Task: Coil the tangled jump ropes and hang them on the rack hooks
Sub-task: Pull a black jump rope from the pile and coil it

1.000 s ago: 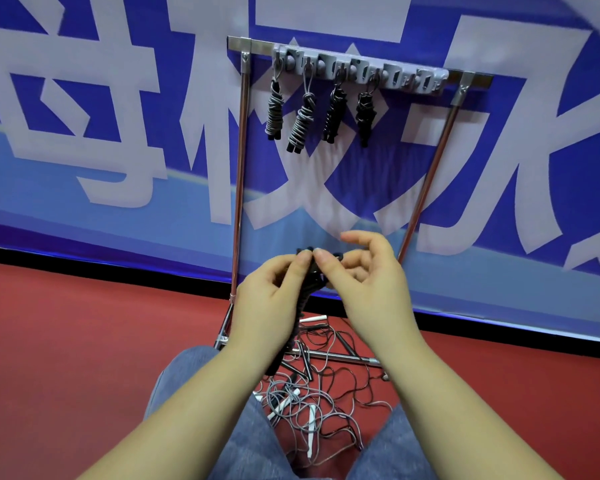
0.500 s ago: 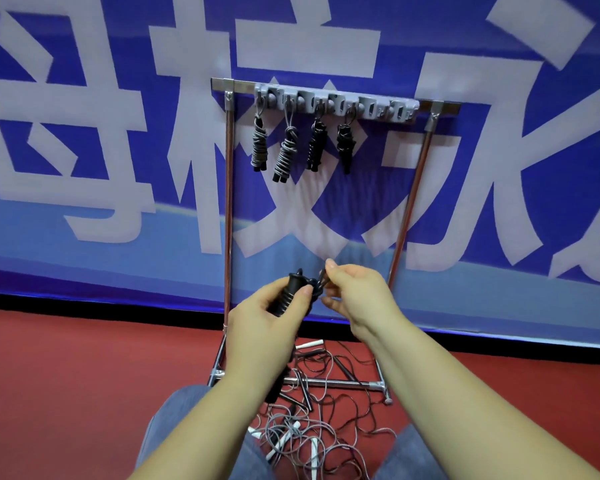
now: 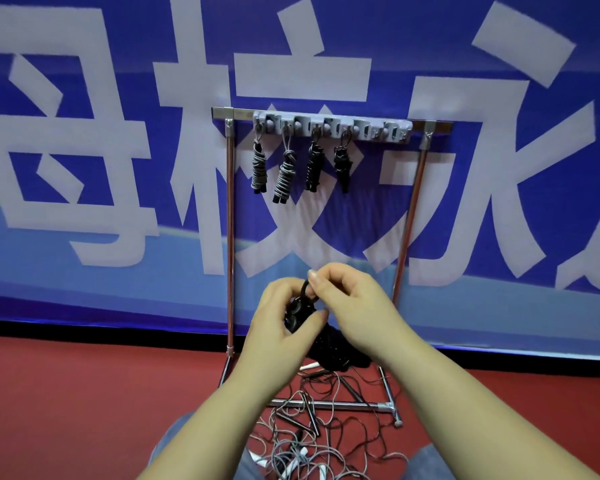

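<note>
The left hand [image 3: 278,327] grips the black coiled jump rope bundle [image 3: 300,315], its long axis slanting down to the right, while the right hand [image 3: 357,313] pinches its top loop. The grey plastic hook strip [image 3: 333,125] on the chrome rack sits straight above and well apart, its free hooks nearer the right hand.

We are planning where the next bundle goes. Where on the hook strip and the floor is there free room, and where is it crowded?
Free: the right end of the hook strip, past the fourth hung bundle; and the red floor left of the rack's left post. Crowded: the strip's left part, and the floor at the rack's base, under the tangled ropes.
</note>
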`<state>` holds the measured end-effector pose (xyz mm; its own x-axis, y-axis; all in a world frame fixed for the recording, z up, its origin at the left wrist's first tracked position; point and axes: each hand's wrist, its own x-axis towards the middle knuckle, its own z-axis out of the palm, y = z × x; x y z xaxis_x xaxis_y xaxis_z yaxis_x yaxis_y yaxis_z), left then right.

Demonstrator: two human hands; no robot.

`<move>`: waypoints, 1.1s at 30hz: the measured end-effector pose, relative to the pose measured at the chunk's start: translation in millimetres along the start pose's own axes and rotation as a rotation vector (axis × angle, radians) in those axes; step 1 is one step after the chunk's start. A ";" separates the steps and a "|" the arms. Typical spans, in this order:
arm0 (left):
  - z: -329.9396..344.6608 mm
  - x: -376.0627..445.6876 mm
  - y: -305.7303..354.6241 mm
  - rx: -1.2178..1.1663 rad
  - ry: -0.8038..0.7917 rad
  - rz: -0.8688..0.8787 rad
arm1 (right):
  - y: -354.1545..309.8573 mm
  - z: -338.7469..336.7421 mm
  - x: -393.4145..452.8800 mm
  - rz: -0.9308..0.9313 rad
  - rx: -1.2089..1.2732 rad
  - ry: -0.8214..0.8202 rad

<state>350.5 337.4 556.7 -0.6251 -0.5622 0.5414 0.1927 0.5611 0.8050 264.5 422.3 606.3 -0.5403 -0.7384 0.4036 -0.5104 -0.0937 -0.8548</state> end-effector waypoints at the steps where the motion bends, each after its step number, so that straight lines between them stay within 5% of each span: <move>1: 0.7 1.8 1.5 -0.012 0.001 0.025 | -1.5 -2.3 -0.3 0.022 0.030 0.007; 9: -6.8 18.0 -4.4 0.247 0.010 0.244 | -3.8 -12.8 5.5 0.240 0.248 0.000; 17: -26.4 52.0 -22.6 0.499 -0.119 0.441 | -10.3 -17.0 -5.5 0.147 0.027 -0.096; 26: -2.6 66.2 -38.2 0.431 -0.237 0.172 | 14.6 -37.8 19.9 0.214 -0.026 -0.131; 33: 22.8 100.8 -24.5 0.167 -0.153 0.043 | 26.5 -71.0 77.4 0.172 -0.047 -0.085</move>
<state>265.5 280.8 586.0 -0.7287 -0.4443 0.5212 0.1016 0.6825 0.7238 161.6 410.0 638.1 -0.5649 -0.7947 0.2222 -0.4471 0.0685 -0.8919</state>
